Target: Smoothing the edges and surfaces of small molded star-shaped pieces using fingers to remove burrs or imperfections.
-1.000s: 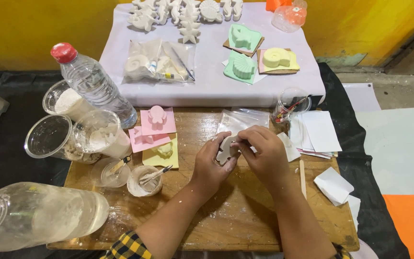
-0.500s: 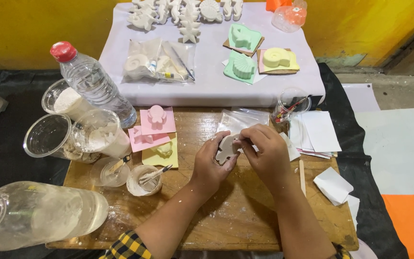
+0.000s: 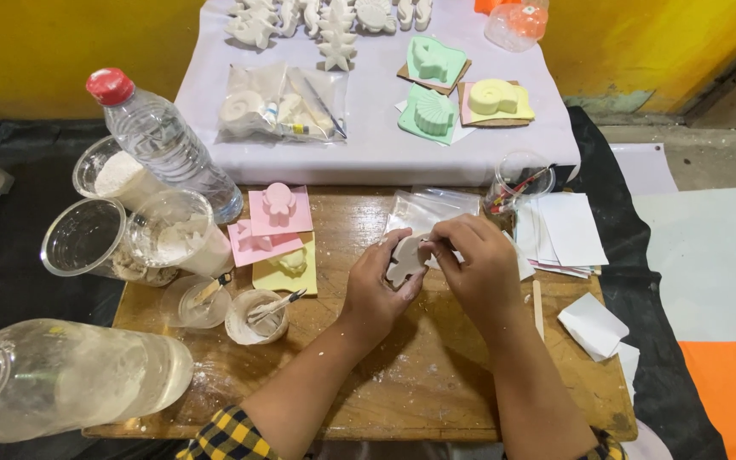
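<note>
We've got both hands mid-frame over the wooden board (image 3: pixel 436 375). Left hand (image 3: pixel 376 290) grasps a white plaster figure (image 3: pixel 405 258) from below, fingers curled round its edge. Right hand (image 3: pixel 477 264) pinched at the figure's top right edge; can't tell if it holds a tool. Clear plastic bag (image 3: pixel 426 207) lies just behind the figure. Pink molds (image 3: pixel 273 223) and a yellow one (image 3: pixel 287 271) sit left of centre, two small cups with sticks (image 3: pixel 230 308) below them. Water bottle (image 3: pixel 163 145) upper left.

I see my left hand (image 3: pixel 374 290) and right hand (image 3: pixel 479 268) holding a white plaster shape (image 3: pixel 405 258); pink molds (image 3: pixel 270 223) at nine o'clock.
</note>
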